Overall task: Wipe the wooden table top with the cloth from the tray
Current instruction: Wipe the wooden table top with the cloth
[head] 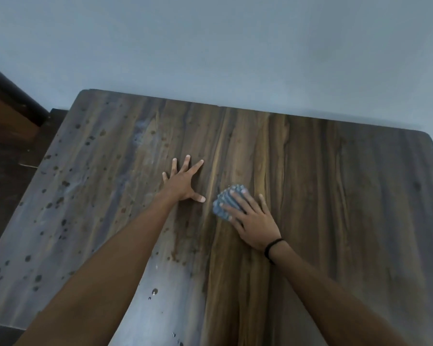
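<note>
I count one blue cloth mid-table, half hidden beneath my right hand, whose straight fingers press it down. My left hand lies flat just beside it, fingers spread wide. One wooden table top, its near edge cut off.
</note>
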The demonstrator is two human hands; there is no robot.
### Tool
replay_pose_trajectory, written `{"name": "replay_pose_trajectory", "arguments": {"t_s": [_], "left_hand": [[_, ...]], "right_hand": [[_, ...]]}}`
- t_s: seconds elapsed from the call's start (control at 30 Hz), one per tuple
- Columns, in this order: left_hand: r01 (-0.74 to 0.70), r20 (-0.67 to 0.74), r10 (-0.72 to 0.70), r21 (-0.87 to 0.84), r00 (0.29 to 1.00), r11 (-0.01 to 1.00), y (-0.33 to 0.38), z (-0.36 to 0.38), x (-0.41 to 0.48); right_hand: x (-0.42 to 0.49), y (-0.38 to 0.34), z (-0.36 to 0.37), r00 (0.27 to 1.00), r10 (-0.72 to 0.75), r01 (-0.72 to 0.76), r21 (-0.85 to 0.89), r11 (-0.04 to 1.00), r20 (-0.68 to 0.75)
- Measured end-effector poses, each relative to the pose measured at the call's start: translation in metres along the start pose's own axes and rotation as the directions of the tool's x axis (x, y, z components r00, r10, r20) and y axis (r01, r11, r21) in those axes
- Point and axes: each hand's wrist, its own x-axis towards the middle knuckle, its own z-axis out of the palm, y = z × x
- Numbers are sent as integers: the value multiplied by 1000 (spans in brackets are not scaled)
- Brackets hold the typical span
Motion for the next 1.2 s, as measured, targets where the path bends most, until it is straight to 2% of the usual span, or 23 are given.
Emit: {"name": "replay_pose_trajectory", "arguments": {"t_s": [0.03,0.07,0.17,0.2,0.23,0.27,0.37,0.4,0.47,0.53,0.57,0.6,0.67,0.73,0.77,0.87,0.9,0.93,1.0,1.07,1.1,1.13,1.2], "left_hand": [[6,7,-6,0,1000,1000,2,-2,3],[10,18,-10,4,1000,1000,5,-3,6],[32,53,-33,25,998,999,10,-4,11],[38,63,-39,30,997,999,11,-4,12],[42,69,-44,33,997,999,11,-5,12],[46,74,-48,35,996,998,12,-6,12],[61,83,-64,30,994,998,17,-8,12],[63,85,-65,29,994,998,18,-9,11],[68,82,-68,10,994,998,21,-11,11],[68,67,-68,-3,995,998,20,-10,10],[67,59,-67,-6,996,998,20,-9,10],[68,54,-67,-9,996,998,20,-8,10],[72,52,-71,-15,996,997,19,-7,10],[74,51,-73,-17,996,997,18,-7,10],[73,54,-72,-18,996,997,18,-8,10],[64,60,-63,-6,996,998,18,-8,13],[52,56,-52,15,997,999,17,-9,14],[36,49,-38,34,998,999,16,-11,16],[4,31,-5,40,999,999,14,-21,21],[-30,16,30,37,999,999,13,-32,29],[-48,22,47,43,999,998,15,-37,33],[-65,38,63,46,997,997,17,-41,38],[-81,79,77,48,994,996,23,-42,47]], "right_hand": [[6,-4,-4,994,109,-110,33,993,7],[6,-9,-3,992,123,-123,43,991,-3],[-11,-6,7,981,-193,193,-33,981,5],[-11,4,7,965,-261,261,-45,964,11],[-3,14,3,964,-266,266,-45,963,5],[7,20,-2,979,-205,204,-32,978,-9],[40,19,-18,991,132,-132,61,989,4],[45,13,-19,989,147,-148,62,987,12],[40,11,-15,1000,-22,22,22,1000,12],[33,27,-13,971,-228,230,-9,973,72],[37,39,-16,963,-254,256,-10,967,88],[46,48,-19,972,-223,224,-3,975,81],[62,54,-28,999,6,-8,47,999,37],[70,41,-31,982,185,-187,92,978,26],[67,30,-29,983,181,-182,82,980,19],[38,15,-19,997,-72,71,5,997,33],[37,21,-20,994,-102,102,-4,995,47],[43,29,-21,996,-83,83,-2,997,41],[69,45,-29,994,109,-108,56,993,2],[92,51,-39,949,315,-314,149,938,17],[97,46,-40,936,352,-351,162,922,26],[95,38,-38,940,340,-340,143,929,28],[78,25,-29,977,213,-214,72,974,24]]}}
